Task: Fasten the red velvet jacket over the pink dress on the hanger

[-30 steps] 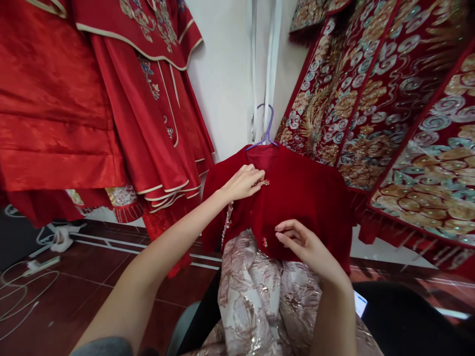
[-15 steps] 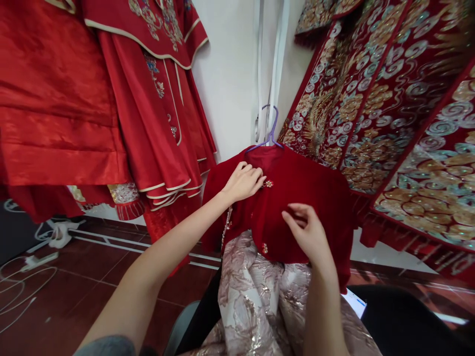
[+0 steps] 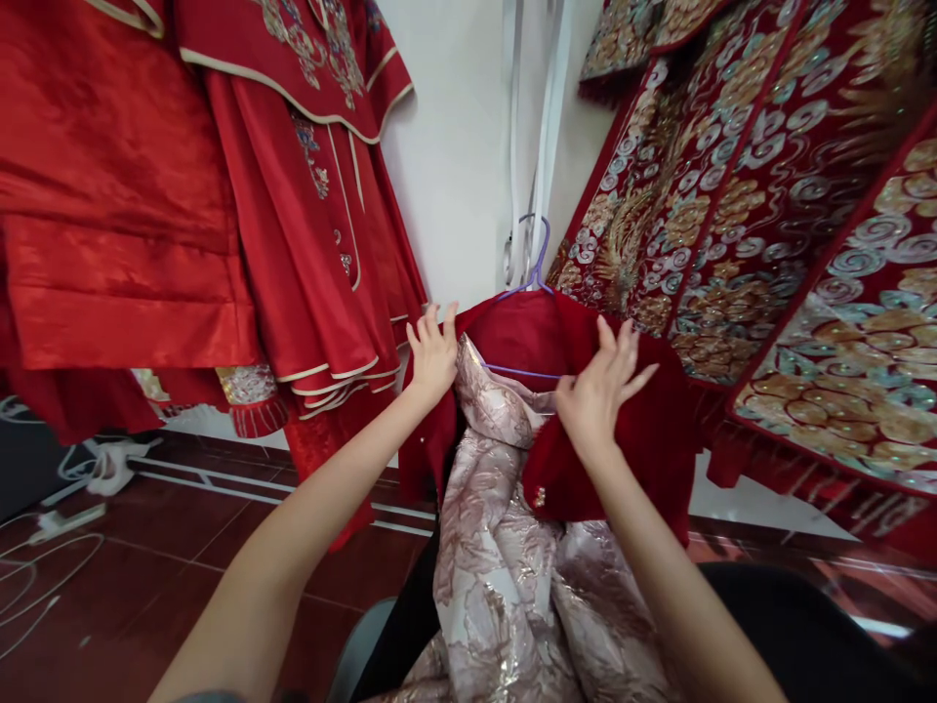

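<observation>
A red velvet jacket [image 3: 644, 439] hangs on a purple hanger [image 3: 540, 259], its front parted. Under it shows a pale pink and silver brocade dress [image 3: 498, 547], its top edge inside the jacket. My left hand [image 3: 434, 356] is at the jacket's left front panel, thumb side toward the edge, fingertips pointing up. At the right front panel, my right hand [image 3: 598, 386] pinches the edge between thumb and forefinger, other fingers fanned out. A jewelled button [image 3: 540, 497] sits low on that panel. The fabric hides part of the left hand's grip.
Red garments [image 3: 293, 244] hang on the left, and a heavily embroidered red garment [image 3: 776, 254] on the right. White straps [image 3: 538, 117] run down the wall above the hanger. White cables [image 3: 51, 576] lie on the tiled floor at left.
My hands have spread the jacket's front apart, uncovering the dress top and the hanger's lower bar. The left hand moved left, and the right hand moved up to the panel edge.
</observation>
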The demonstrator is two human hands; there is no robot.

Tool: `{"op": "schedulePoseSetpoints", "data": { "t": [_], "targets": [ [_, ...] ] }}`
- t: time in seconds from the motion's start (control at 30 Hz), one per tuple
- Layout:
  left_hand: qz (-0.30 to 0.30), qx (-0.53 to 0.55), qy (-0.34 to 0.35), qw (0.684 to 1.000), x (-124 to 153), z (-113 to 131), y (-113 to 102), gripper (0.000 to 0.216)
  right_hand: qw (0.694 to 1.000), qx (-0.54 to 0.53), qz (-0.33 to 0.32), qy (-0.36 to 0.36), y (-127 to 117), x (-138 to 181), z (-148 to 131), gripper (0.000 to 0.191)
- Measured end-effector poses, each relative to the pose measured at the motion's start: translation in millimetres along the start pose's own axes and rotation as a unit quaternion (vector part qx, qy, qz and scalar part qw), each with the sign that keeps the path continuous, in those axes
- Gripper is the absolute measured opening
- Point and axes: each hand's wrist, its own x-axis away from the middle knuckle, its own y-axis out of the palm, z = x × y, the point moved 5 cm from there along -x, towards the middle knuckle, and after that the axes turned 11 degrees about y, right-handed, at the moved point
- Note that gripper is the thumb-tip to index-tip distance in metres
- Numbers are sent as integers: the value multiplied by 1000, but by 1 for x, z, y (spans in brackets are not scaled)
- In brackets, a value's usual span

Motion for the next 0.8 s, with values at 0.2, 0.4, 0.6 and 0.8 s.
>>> {"op": "schedulePoseSetpoints", "data": {
  "t": [0.2,0.4,0.6,0.8],
  "targets": [
    [-11,90,-73,993,4,-44,-11,63,993,61,-72,-74,-52,-45,54,71],
    [-77,131,-148,977,-19,-83,-5,32,980,154,-123,-14,-65,-120,81,51],
    [-157,178,-207,949,-27,-115,36,37,969,203,-106,-90,-39,-150,106,26],
    [-259,250,-156,920,-8,-104,70,28,894,369,-214,-139,-14,-143,122,30]
  ]
}}
